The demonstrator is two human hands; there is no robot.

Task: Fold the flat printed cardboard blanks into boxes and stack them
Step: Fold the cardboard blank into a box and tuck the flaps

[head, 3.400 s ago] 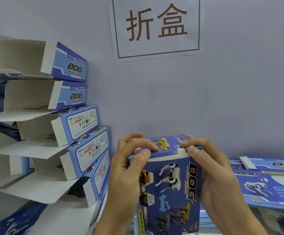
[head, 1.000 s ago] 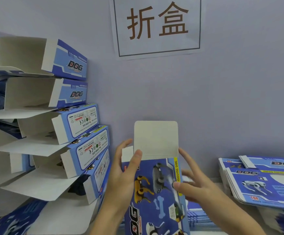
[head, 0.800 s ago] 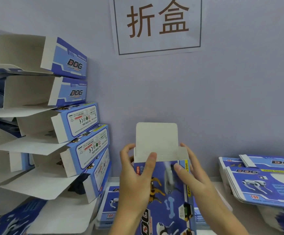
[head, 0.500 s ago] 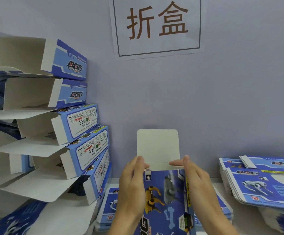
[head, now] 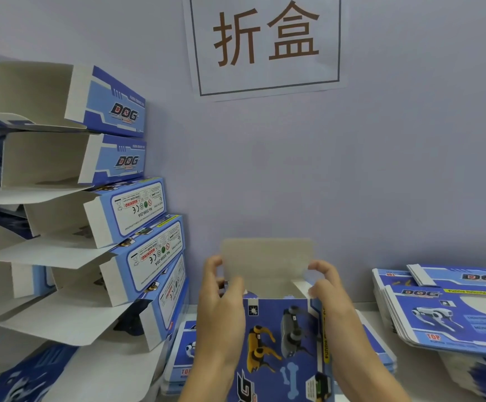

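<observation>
A blue printed box stands upright, its grey top flap raised, beside stacked folded boxes.

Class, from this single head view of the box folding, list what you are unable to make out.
- Bottom of the held box: cut off by the lower frame edge.
- Side flaps at its open top: covered by the left hand and right hand.
- Fine print on the stacked boxes: too small.
- Top flap: motion-blurred.

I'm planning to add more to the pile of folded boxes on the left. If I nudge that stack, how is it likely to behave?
Probably tippy: the stack of folded boxes is staggered, each box sitting askew on the one below. The boxes look like light, hollow cardboard with open ends, so a push would likely shift them easily. Their loose white flaps stick out and would probably flex rather than brace anything.
</observation>
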